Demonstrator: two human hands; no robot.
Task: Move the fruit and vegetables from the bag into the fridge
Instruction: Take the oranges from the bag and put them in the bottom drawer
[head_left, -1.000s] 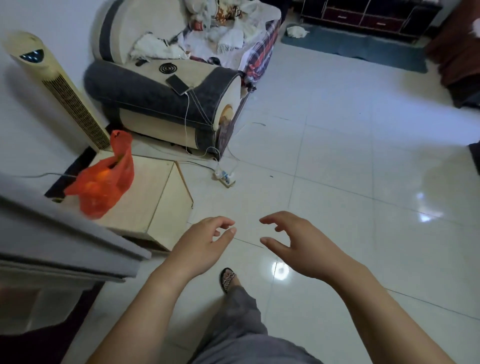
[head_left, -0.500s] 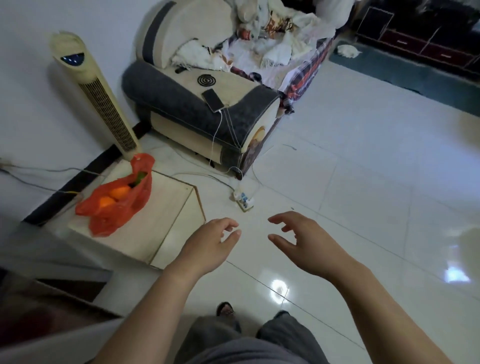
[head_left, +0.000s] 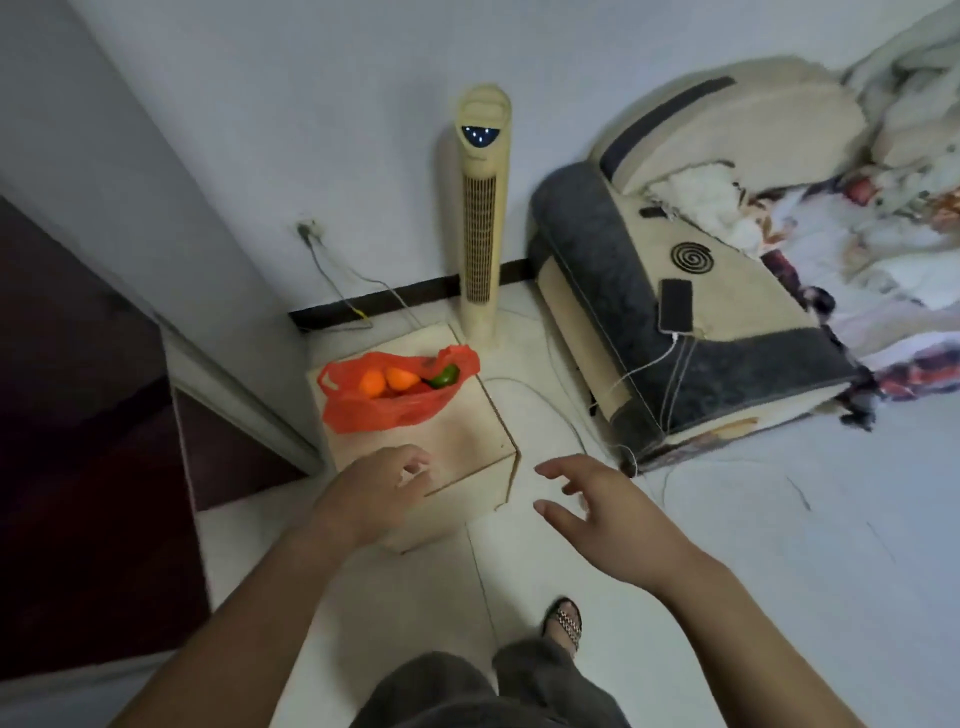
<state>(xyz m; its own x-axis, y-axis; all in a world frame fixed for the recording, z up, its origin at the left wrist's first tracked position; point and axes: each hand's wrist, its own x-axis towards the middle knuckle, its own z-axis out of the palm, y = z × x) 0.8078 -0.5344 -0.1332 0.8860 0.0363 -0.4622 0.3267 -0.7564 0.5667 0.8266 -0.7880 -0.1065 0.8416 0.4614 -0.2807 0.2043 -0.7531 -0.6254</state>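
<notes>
On tabletop (head_left: 457, 441), bag (head_left: 387, 397) looks limp, light; grip handles; both hands (head_left: 374, 496) (head_left: 605, 512) spread, empty.

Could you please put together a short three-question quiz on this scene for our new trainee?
1. True or false: the left hand already grips the orange plastic bag.
2. What does the bag rest on? A) the sofa armrest B) the pale wooden box C) the floor tiles
3. Fill in: beside the two orange fruits in the bag's open mouth lies a ____ pepper.

Key
1. False: both the left hand and the right hand are empty, fingers spread, short of the bag.
2. B; the box stands in front of the tower fan.
3. Green.
</notes>
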